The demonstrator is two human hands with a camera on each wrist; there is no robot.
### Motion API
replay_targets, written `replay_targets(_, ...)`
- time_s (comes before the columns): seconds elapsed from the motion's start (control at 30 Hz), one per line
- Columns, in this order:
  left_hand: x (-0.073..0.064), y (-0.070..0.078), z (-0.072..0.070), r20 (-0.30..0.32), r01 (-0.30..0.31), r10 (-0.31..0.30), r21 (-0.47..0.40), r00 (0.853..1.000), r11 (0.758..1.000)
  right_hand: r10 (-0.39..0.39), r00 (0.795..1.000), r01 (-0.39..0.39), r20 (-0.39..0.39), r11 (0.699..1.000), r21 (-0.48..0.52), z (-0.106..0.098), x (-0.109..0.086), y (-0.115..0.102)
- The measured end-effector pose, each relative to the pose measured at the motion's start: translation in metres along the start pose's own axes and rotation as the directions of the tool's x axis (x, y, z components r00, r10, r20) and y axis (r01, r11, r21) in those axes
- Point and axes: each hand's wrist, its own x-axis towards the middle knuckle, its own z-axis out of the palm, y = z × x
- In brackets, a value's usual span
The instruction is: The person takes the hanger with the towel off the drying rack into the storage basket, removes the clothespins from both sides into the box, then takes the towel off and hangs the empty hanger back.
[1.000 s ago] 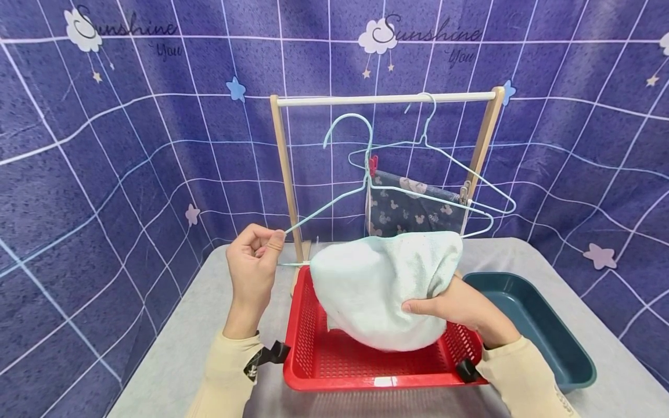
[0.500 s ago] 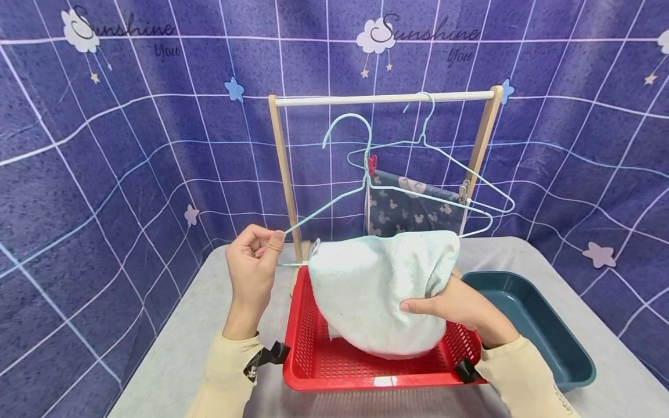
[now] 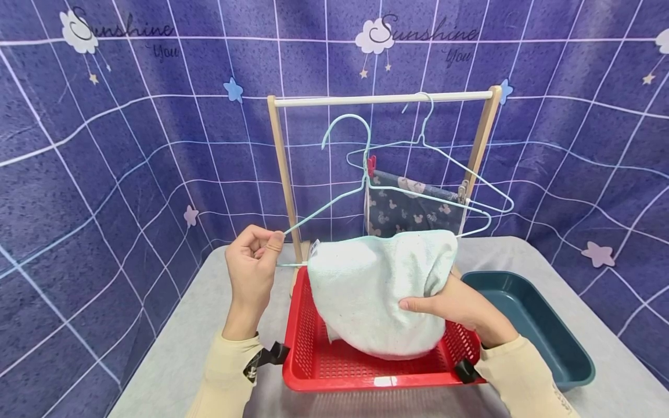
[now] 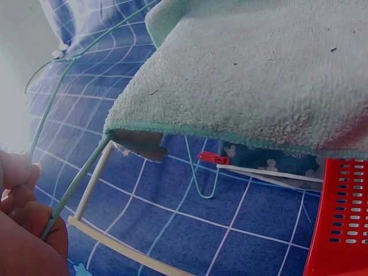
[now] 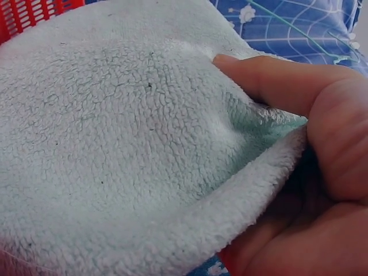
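Observation:
My left hand [image 3: 253,273] pinches the left end of a pale green wire hanger [image 3: 328,204], whose hook points up in front of the rack. Over the hanger's lower bar drapes a pale mint towel [image 3: 366,290], fluffy in the left wrist view. At the towel's right side my right hand [image 3: 460,305] grips it, thumb in front and the other fingers behind, mostly hidden. The right wrist view shows the towel [image 5: 126,132] folded between thumb and fingers. Beneath the towel stands a red perforated basket [image 3: 334,380].
A wooden rack with a white rod [image 3: 387,99] stands behind. On it hangs another hanger [image 3: 462,165] carrying a dark patterned cloth [image 3: 402,209], held by a red clip [image 3: 371,166] and a second clip. A dark teal basin [image 3: 533,325] sits at right on the grey-white table [image 3: 167,348].
The towel's lower edge has dropped slightly, and a small label has come into view at its upper left corner. Both hands keep almost the same place and hold.

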Motion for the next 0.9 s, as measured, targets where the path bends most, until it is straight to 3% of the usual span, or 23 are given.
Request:
replay_targets(0.3,-0.0008,0.0007,0.0010,0.000,0.006,-0.006,-0.003,1.000,1.000,0.014,1.000,-0.014,-0.001,0.999,0.039,-0.0012,0.0008,-0.0019)
replay_targets(0.6,-0.0021,-0.0015,0.0023,0.021,-0.002,0.002,0.014,1.000,1.000,-0.036,0.999,0.032,0.024,0.989,0.146,-0.0026,0.0053,-0.0019)
replay_targets(0.9,-0.0032,-0.0020,0.0042,0.032,-0.001,0.000,0.019,0.999,1.000,-0.002,1.000,0.002,0.000,0.986,0.168,-0.0055,0.0037,-0.0036)
